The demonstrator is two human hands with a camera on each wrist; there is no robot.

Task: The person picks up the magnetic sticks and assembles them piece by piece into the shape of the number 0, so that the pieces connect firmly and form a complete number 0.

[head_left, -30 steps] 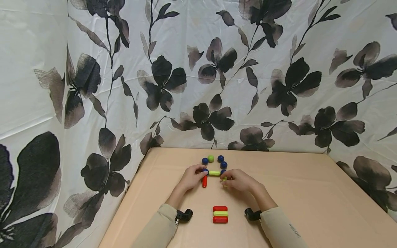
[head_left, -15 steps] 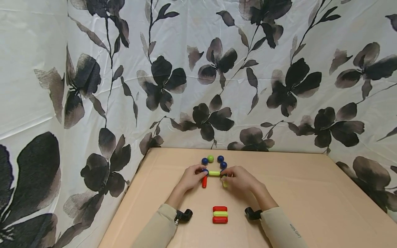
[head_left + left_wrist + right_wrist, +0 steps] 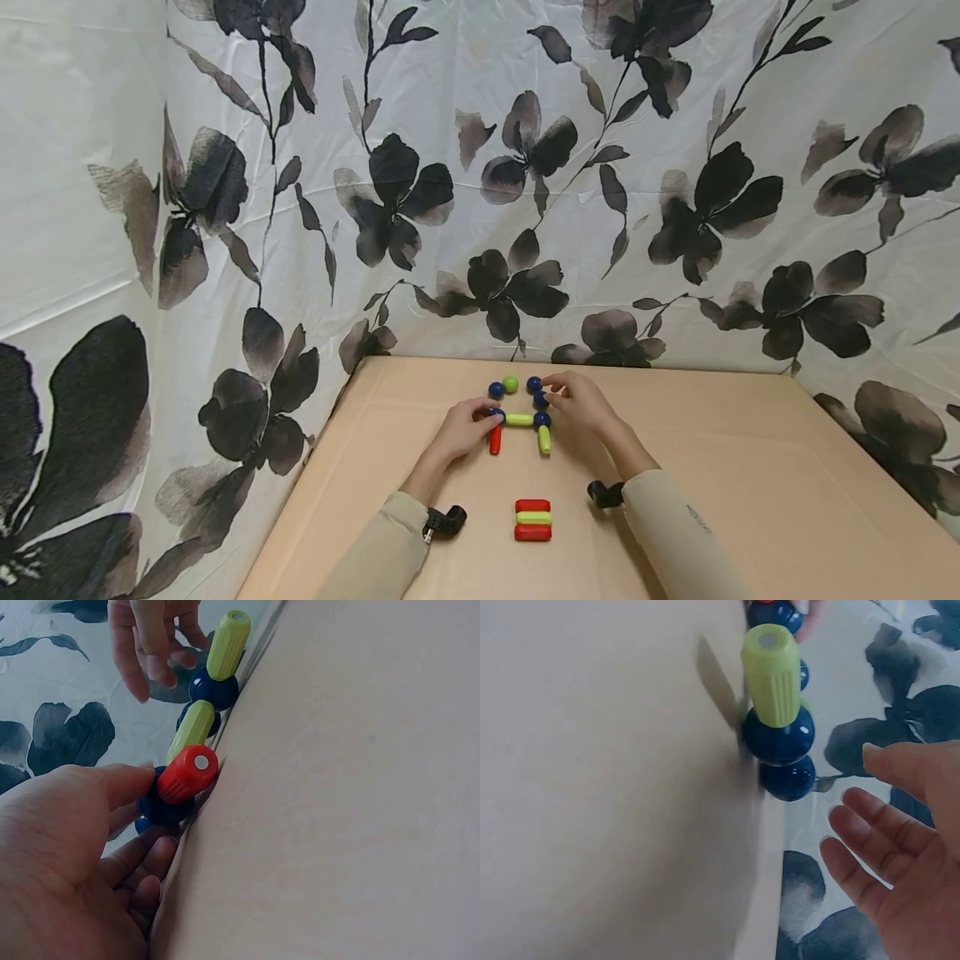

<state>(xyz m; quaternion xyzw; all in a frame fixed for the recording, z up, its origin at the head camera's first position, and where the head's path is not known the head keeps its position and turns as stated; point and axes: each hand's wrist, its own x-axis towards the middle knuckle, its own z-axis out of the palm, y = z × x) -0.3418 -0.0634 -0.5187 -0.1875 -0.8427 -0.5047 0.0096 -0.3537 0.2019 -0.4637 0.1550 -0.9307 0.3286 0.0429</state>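
Note:
My left hand (image 3: 461, 429) pinches a blue ball (image 3: 166, 808) between thumb and fingers. From that ball a red rod (image 3: 495, 441) points toward the front, and a yellow-green rod (image 3: 519, 420) runs across to a second blue ball (image 3: 542, 419). Another yellow-green rod (image 3: 771, 682) extends forward from this second ball. My right hand (image 3: 587, 407) is beside two loose-looking blue balls, the nearer (image 3: 541, 399) and the farther (image 3: 534, 384). In the right wrist view its fingers are spread and hold nothing; whether a fingertip touches a ball in the head view, I cannot tell.
A blue ball (image 3: 497, 390) and a green ball (image 3: 511, 384) lie at the back of the table (image 3: 712, 467). Closer to the front, a red rod (image 3: 532, 505), a yellow-green rod (image 3: 533, 518) and another red rod (image 3: 532, 532) lie stacked side by side. Floral cloth (image 3: 420, 317) hangs behind.
My right hand has let go of the yellow-green rod, now standing at the right blue ball, and moved up and back toward the rear blue balls. The left hand keeps its place.

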